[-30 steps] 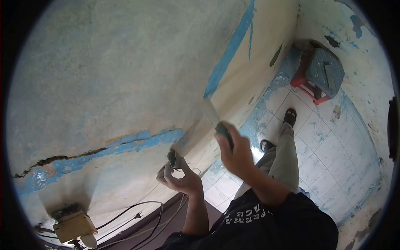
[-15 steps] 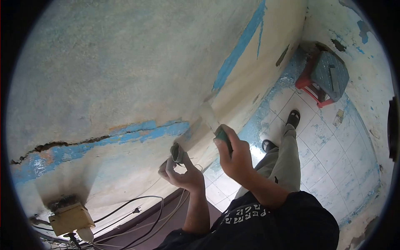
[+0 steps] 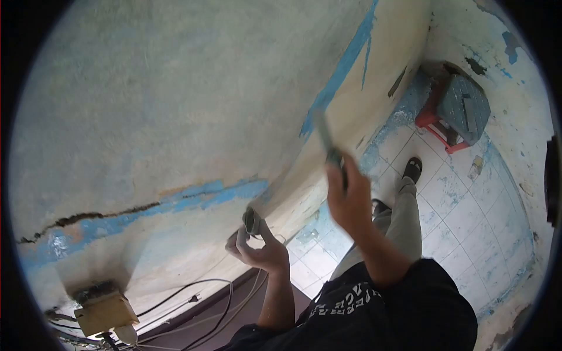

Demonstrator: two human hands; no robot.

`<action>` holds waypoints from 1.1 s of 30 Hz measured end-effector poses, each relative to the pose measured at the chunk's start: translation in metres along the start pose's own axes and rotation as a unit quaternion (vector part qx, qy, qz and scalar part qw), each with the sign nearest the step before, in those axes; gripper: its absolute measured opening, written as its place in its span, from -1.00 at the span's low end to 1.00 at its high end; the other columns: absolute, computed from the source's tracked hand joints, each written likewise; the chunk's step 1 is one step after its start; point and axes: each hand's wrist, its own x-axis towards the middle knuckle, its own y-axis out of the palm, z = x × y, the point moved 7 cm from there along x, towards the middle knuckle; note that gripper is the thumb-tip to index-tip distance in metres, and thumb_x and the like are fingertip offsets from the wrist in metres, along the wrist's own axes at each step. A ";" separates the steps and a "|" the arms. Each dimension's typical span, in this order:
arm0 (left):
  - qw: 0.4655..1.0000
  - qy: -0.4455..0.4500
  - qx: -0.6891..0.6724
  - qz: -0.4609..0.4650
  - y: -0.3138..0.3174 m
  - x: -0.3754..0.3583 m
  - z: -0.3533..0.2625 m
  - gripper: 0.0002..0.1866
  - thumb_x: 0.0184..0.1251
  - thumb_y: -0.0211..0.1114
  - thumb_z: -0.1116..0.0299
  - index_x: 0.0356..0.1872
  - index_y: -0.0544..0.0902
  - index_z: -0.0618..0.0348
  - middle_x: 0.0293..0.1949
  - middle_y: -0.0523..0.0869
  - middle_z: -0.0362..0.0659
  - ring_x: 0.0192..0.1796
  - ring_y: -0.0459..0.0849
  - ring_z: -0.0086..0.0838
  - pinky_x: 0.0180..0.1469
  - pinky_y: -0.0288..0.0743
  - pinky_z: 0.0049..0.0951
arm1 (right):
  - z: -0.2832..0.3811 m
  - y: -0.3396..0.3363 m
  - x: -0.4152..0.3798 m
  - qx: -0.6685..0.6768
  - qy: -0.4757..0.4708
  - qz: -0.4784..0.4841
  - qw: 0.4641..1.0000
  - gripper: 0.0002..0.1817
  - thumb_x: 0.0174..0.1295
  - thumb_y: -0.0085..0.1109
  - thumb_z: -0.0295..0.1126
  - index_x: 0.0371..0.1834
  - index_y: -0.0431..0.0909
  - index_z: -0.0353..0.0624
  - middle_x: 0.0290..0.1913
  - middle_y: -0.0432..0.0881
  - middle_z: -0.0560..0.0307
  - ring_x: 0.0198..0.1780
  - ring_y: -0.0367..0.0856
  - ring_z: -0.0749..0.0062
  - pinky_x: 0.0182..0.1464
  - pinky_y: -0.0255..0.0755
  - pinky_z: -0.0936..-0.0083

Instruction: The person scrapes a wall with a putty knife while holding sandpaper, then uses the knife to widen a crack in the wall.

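Note:
My right hand (image 3: 351,199) is closed around the dark green handle of a scraper (image 3: 324,133). Its flat blade is smeared by motion and points up at the lower end of a bare blue strip (image 3: 336,76) on the wall; whether it touches cannot be told. Lower and to the left, my left hand (image 3: 262,251) grips a small grey, hollow, cup-like piece (image 3: 252,221) between thumb and fingers, its round opening facing up. Beside that hand runs another blue patch (image 3: 234,192) with a dark crack (image 3: 105,214) along it.
A yellowish electrical box (image 3: 105,313) with cables (image 3: 219,310) is at the lower left. A red plastic stool (image 3: 430,120) with a grey top stands on the tiled floor (image 3: 462,216) in the far corner. My sandalled feet (image 3: 413,169) are below the right hand.
My right hand has moved up and to the right with the scraper, whose blade has shifted toward the blue strip. My left hand has hardly moved.

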 end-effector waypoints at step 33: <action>1.000 -0.020 -0.002 -0.009 -0.001 0.001 -0.003 -0.64 0.18 0.56 0.62 -0.03 0.65 0.20 -0.17 0.51 -0.16 -0.13 0.45 -0.35 -0.13 0.36 -0.32 | -0.006 0.016 -0.028 -0.008 -0.026 0.039 0.999 -0.50 0.44 0.26 -0.32 0.34 0.46 -0.38 -0.39 0.72 -0.28 -0.36 0.76 -0.25 -0.34 0.57 0.10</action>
